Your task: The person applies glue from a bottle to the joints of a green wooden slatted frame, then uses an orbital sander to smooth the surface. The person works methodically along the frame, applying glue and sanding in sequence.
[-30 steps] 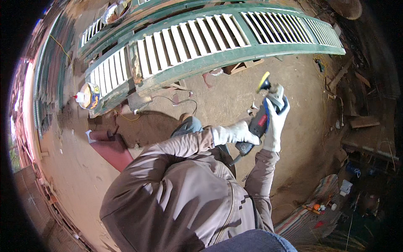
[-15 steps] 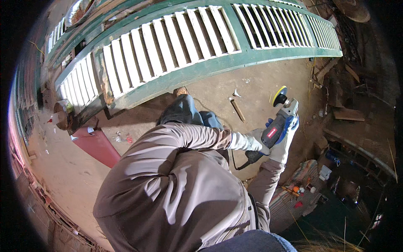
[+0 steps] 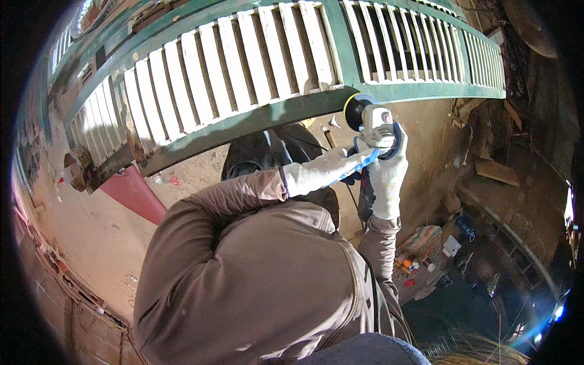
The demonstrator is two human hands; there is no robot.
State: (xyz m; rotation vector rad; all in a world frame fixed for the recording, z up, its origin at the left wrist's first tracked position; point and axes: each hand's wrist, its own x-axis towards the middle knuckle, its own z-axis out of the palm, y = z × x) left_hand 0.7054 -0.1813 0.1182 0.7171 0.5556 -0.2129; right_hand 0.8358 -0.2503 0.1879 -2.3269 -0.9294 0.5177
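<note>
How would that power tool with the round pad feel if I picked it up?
Probably front-heavy: the power tool has a blocky pale head beside its round pad. It likely wouldn't flex, since it looks hard-shelled.

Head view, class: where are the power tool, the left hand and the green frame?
Power tool (image 3: 378, 117), head view: its pale front casing.
Left hand (image 3: 327, 170), head view: the glove's back.
Green frame (image 3: 345, 45), head view: upright between slatted panels.
</note>
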